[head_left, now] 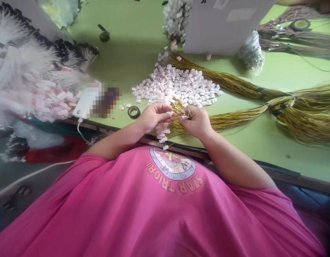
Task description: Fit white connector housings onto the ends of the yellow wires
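My left hand (154,117) pinches a small white connector housing (169,114) between thumb and fingers, at the near edge of the table. Beside it, my right hand (197,121) is closed round the tips of several thin yellow-and-black wires (185,116), whose metal ends poke out toward the left. The wires trail right into a long bundle (240,116). Just beyond both hands spreads a heap of white connector housings (178,84). Below my left hand, wires with housings on their ends (163,134) hang at the table edge.
A phone on a cable (86,101) and a black tape roll (133,112) lie left of my hands. Farther left are white wire bundles (20,67). A grey box (221,28) stands behind the heap. More tied yellow wires (309,114) cover the right of the green table (127,35).
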Tool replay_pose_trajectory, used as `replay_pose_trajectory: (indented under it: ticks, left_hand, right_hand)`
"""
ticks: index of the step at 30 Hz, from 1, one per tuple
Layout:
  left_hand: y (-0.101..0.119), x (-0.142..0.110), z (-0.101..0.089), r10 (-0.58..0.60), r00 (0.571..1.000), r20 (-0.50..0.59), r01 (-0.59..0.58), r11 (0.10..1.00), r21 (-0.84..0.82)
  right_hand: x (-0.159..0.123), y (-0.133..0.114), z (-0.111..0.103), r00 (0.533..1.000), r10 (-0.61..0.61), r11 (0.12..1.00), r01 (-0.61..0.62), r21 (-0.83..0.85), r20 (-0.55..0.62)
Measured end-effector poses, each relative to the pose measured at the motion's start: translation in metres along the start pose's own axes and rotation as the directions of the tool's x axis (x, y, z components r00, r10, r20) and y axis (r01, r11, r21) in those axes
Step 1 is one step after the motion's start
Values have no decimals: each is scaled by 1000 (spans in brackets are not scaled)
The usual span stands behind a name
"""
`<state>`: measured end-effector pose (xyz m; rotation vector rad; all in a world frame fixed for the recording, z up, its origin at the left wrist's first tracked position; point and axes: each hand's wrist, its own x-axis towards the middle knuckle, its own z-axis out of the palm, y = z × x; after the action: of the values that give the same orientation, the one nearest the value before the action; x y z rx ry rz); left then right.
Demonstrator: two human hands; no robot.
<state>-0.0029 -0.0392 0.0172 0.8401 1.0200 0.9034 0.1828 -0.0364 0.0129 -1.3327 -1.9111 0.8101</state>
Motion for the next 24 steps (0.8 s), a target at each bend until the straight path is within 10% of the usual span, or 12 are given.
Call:
replay_pose_trajectory:
  ticks: [17, 24]
  left_hand:
    - [-9, -4, 9, 239, 970, -53, -194, 882, 431]
    - [6, -13, -6, 368, 914, 170, -362, 553, 750]
  right_hand:
    - [3, 0, 3, 991, 30, 1000, -30, -3, 128]
    - [4, 4, 1, 986, -119, 992, 112, 64, 115]
